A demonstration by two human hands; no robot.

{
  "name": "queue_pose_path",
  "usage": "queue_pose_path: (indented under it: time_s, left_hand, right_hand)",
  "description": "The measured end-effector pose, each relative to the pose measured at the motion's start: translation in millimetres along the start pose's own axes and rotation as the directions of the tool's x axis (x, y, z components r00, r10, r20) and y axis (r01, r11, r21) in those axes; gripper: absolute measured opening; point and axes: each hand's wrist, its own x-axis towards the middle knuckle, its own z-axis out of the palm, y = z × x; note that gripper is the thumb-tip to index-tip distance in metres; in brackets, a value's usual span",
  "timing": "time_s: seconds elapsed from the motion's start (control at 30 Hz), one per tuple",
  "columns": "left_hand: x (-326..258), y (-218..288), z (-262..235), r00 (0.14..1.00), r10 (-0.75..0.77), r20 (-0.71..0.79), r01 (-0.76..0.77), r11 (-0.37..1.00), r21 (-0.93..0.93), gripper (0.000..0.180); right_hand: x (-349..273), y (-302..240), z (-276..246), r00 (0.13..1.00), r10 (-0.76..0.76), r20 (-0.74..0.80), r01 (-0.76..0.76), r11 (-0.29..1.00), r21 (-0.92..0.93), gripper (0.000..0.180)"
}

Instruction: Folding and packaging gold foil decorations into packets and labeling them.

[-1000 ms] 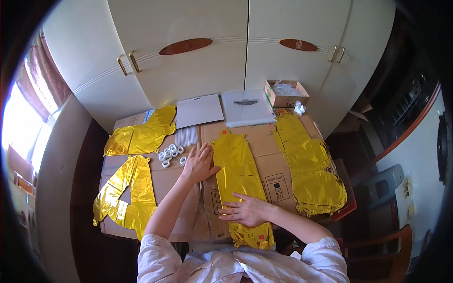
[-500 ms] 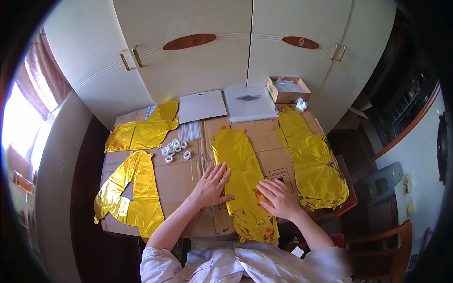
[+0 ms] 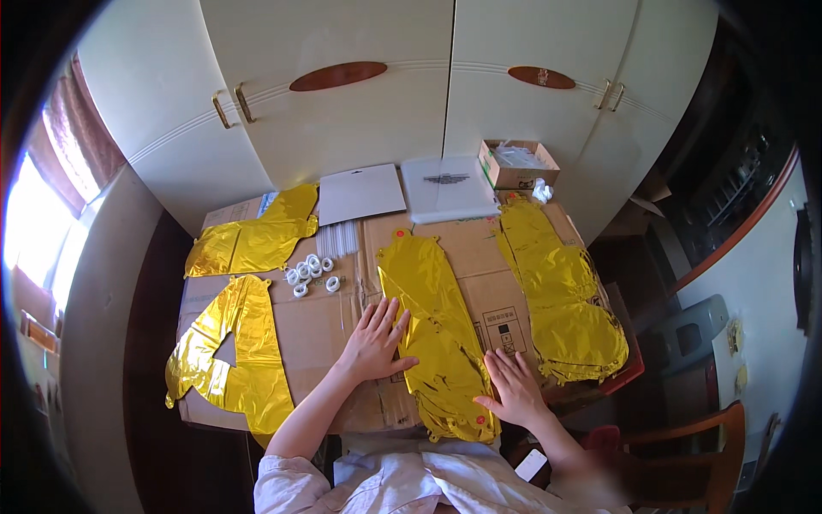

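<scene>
Now we see both our hands lying flat and open on a deflated gold foil balloon, which is spread out in the centre of the frame on a table covered with cardboard. Our left hand has its fingers spread; it rests partly on the cardboard and its fingertips touch the left edge of the balloon. Our right hand presses with flat fingers near the lower right edge of the same balloon. Neither hand closes around anything; they only press down.

We judge the balloon to be very light, thin and soft, also rather slippery, and it can crease or tear if we pull it hard. It is better to take it at the edge or at the small tab on its upper end.

More gold balloons lie at right and at left, and small white rings lie in the upper left of the table.
</scene>
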Motion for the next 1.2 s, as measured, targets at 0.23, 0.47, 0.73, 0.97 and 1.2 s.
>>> queue_pose_path:
  time_s: [0.23, 0.47, 0.73, 0.97, 1.2]
  left_hand:
    - [1, 1, -1, 1.000, 0.001, -0.010, -0.001, 1.000, -0.003, 0.093]
    - [1, -1, 2, 1.000, 0.008, -0.018, -0.007, 1.000, 0.012, 0.093]
    - [0, 0, 2, 1.000, 0.003, -0.002, -0.003, 1.000, 0.012, 0.094]
    - [20, -28, -15, 0.996, -0.087, -0.027, 0.086, 0.995, -0.041, 0.078]
    - [116, -165, -25, 0.961, -0.270, -0.061, 0.272, 0.962, 0.016, 0.061]
  right_hand:
    - [1, 3, -1, 1.000, -0.017, 0.013, 0.018, 0.999, -0.029, 0.079]
    - [-7, 4, 0, 1.000, 0.009, -0.025, -0.009, 1.000, -0.016, 0.080]
    - [-4, 6, -2, 0.999, 0.017, -0.049, -0.015, 0.999, 0.046, 0.077]
    - [30, 35, 3, 0.991, 0.017, -0.133, 0.007, 0.983, 0.183, 0.068]
    - [62, 41, 11, 0.960, 0.112, -0.257, -0.042, 0.964, 0.263, 0.058]
